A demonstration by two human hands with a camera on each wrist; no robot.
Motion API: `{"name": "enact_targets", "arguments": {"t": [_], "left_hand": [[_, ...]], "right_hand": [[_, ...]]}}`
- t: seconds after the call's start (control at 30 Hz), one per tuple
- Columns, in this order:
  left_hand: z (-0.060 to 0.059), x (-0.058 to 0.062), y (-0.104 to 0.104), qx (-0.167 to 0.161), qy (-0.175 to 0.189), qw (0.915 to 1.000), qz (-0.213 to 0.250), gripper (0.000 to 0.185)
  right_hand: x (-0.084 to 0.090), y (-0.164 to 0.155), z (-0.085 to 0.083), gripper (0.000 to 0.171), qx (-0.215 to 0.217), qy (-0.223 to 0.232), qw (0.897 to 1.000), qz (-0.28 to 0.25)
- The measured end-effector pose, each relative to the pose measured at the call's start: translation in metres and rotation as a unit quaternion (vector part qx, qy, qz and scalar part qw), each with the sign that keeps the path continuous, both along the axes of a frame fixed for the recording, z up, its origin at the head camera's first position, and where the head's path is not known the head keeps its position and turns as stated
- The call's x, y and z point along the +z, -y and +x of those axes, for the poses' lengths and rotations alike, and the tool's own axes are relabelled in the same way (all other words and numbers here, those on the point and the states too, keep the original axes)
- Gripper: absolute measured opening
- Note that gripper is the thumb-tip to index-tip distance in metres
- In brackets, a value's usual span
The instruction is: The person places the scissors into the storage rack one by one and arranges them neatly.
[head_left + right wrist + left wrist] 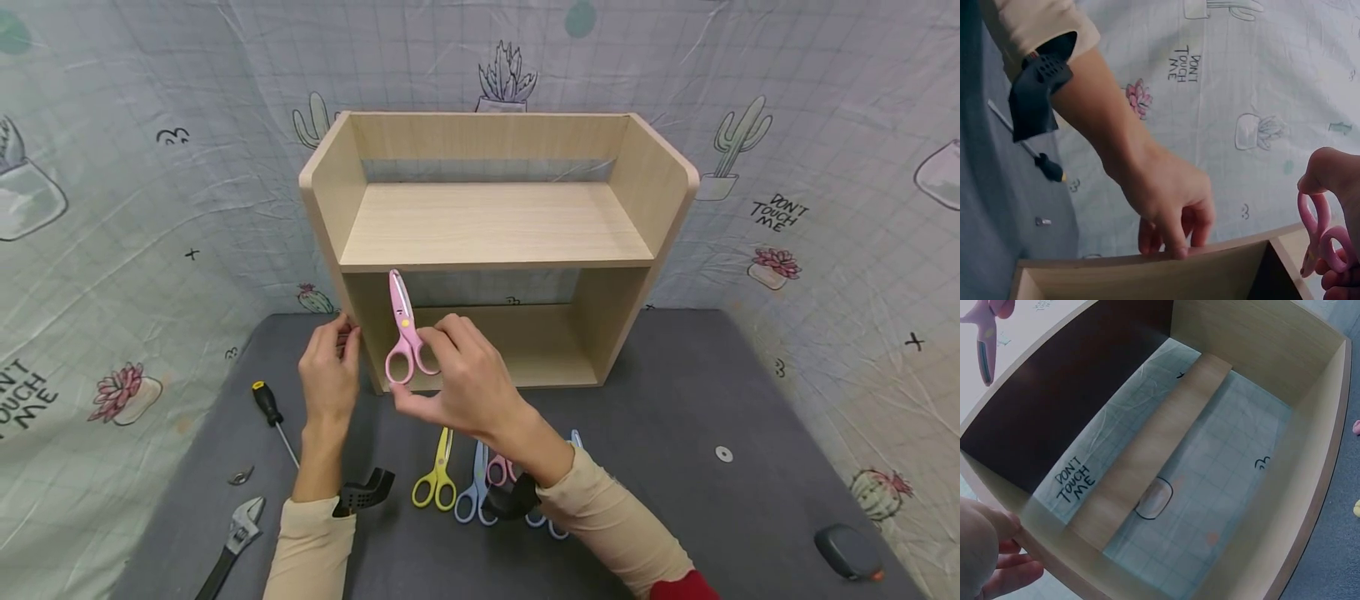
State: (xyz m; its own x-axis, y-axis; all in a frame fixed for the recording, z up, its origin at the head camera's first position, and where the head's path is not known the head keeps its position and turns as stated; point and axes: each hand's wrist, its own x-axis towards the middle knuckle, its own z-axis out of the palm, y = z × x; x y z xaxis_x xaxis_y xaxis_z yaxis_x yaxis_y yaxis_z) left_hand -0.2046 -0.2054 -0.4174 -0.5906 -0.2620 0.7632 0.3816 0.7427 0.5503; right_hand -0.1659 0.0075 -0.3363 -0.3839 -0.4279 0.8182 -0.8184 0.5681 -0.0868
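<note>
I have the pink scissors [406,333] pinched by their loops in my right hand [461,379], a little left of the middle of the head view, and they stand almost upright — handles down in my fingers, closed blades pointing up, the tip reaching the front edge of the wooden shelf [495,242]'s middle board. The long axis runs bottom to top of the frame, leaning slightly left. The lower compartment opens just behind and to the right of the blades, the upper one above the tip, so either lies straight ahead of this hand. My left hand [328,375] is further left, fingers curled over the front edge of the shelf's left side panel, gripping it; the right wrist view shows those fingertips hooked over the board's edge. It holds the shelf, not the scissors, so the right is plainly the nearer hand to them. Lower in the frame, on the grey mat [675,500], the yellow scissors [437,475] and blue scissors [475,487] lie with blades pointing toward the shelf, partly under my right forearm; a screwdriver [273,421] and wrench [232,542] lie at lower left.
</note>
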Motion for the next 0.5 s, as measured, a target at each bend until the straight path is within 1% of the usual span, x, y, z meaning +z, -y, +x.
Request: {"name": "enact_targets", "arguments": {"t": [0.23,0.5], "left_hand": [[0.0,-0.001,-0.001,0.001,-0.007,1.0,-0.004,0.023],[0.0,0.001,-0.001,0.005,-0.008,0.9999,-0.011,0.023]], "right_hand": [[0.017,0.004,-0.014,0.048,-0.013,-0.007,1.0,0.0],[0.039,0.015,-0.039,0.045,-0.042,-0.019,0.999,0.019]]}}
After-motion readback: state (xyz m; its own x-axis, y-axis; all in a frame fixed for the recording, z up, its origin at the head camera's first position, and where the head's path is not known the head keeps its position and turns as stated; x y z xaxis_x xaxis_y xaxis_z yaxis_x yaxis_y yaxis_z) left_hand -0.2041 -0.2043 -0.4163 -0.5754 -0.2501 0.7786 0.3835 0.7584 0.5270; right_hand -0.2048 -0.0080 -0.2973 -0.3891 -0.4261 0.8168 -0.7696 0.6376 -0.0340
